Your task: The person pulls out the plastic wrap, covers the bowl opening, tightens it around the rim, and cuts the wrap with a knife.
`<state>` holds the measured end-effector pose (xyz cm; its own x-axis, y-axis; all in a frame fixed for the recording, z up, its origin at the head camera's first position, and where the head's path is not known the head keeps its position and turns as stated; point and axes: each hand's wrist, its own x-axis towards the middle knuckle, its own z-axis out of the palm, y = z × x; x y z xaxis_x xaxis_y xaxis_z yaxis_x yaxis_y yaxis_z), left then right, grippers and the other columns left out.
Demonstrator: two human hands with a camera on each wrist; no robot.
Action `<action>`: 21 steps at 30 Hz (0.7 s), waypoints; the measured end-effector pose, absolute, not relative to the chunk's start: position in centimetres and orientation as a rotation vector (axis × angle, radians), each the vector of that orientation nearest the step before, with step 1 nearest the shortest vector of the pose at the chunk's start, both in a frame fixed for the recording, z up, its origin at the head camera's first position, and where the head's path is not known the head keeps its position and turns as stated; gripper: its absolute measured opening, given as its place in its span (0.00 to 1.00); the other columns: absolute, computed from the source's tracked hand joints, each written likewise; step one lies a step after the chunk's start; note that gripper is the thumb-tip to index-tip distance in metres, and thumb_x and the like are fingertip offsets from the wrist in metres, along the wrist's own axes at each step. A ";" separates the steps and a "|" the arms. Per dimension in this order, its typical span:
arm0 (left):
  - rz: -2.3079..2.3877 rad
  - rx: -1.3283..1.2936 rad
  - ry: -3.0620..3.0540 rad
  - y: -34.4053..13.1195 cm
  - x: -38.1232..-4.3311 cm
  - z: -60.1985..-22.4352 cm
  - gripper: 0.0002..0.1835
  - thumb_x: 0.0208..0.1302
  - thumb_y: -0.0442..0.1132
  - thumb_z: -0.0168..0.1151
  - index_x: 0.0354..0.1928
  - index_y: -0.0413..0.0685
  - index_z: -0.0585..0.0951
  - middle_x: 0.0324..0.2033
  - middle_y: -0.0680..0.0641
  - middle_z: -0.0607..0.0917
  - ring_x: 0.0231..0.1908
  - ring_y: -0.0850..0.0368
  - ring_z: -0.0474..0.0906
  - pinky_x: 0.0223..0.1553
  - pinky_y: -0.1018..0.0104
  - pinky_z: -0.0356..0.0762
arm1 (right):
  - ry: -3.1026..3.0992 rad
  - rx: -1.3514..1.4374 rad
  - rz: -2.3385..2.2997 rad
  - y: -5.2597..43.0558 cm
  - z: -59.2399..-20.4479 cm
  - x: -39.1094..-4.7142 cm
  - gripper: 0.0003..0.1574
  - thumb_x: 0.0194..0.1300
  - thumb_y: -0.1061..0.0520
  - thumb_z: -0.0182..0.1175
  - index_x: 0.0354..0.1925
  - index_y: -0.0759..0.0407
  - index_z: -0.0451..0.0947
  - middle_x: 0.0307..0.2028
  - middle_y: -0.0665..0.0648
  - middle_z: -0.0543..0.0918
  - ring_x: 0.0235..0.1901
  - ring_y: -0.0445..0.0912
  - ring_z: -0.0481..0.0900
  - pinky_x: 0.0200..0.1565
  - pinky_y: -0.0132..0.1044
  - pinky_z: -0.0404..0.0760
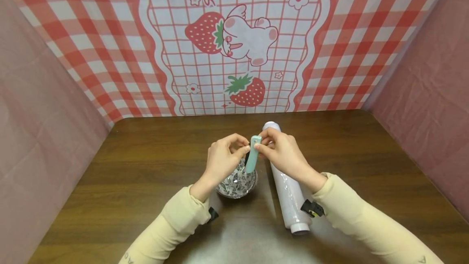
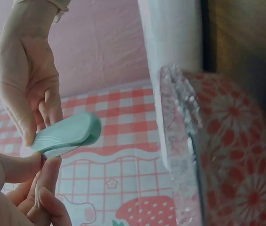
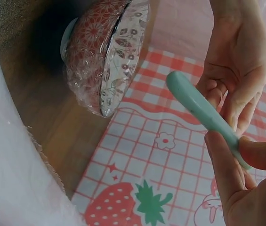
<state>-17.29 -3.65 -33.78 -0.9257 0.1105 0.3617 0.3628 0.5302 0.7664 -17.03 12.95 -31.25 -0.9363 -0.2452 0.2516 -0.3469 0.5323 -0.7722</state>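
Observation:
Both hands hold a mint-green folding knife [image 1: 253,156] above the bowl. My right hand [image 1: 287,154] pinches its handle near one end between thumb and fingers, as the right wrist view also shows. The thumb and fingertips of my left hand [image 1: 224,156] pinch at the knife's slotted side, close against the right fingertips. A strip of blade shows along the handle's slot in the left wrist view. Beneath the hands stands a patterned bowl [image 1: 236,186], floral inside and red-flowered outside [image 2: 238,141], with clear plastic film stretched over it and crumpled down its side [image 3: 83,89].
A long white roll of cling film [image 1: 289,194] lies on the brown wooden table [image 1: 146,166], right of the bowl and under my right forearm. A strawberry-print cloth [image 1: 238,52] hangs behind the table, with pink cloth [image 1: 421,84] at both sides.

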 end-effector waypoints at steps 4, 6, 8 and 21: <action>-1.404 -0.423 -2.476 -3.6 -17.2 -33.9 0.03 0.53 0.40 0.65 0.31 0.52 0.83 0.23 0.56 0.85 0.18 0.69 0.76 0.19 0.71 0.70 | -2.640 0.511 1.453 13.0 -31.5 -17.1 0.11 0.57 0.63 0.61 0.37 0.68 0.74 0.29 0.61 0.81 0.28 0.46 0.84 0.27 0.30 0.80; -1.445 -0.449 -2.459 -3.6 -17.3 -34.0 0.04 0.53 0.38 0.65 0.31 0.49 0.83 0.23 0.53 0.85 0.18 0.68 0.77 0.19 0.72 0.72 | -2.640 0.511 1.498 13.0 -31.6 -17.1 0.11 0.57 0.63 0.61 0.38 0.69 0.74 0.30 0.63 0.81 0.30 0.48 0.84 0.28 0.30 0.80; -1.499 -0.479 -2.442 -3.7 -17.4 -34.1 0.05 0.53 0.37 0.66 0.32 0.46 0.83 0.24 0.51 0.86 0.19 0.66 0.78 0.20 0.73 0.74 | -2.646 0.505 1.524 13.2 -31.6 -17.2 0.12 0.58 0.63 0.60 0.39 0.70 0.74 0.32 0.63 0.81 0.31 0.48 0.84 0.28 0.30 0.81; -1.299 -0.698 -2.438 -4.2 -17.7 -35.2 0.06 0.57 0.37 0.62 0.36 0.48 0.84 0.30 0.53 0.86 0.28 0.66 0.81 0.30 0.75 0.76 | -2.650 0.451 1.529 14.6 -31.4 -17.7 0.14 0.58 0.61 0.60 0.43 0.66 0.74 0.36 0.63 0.81 0.29 0.44 0.83 0.33 0.35 0.80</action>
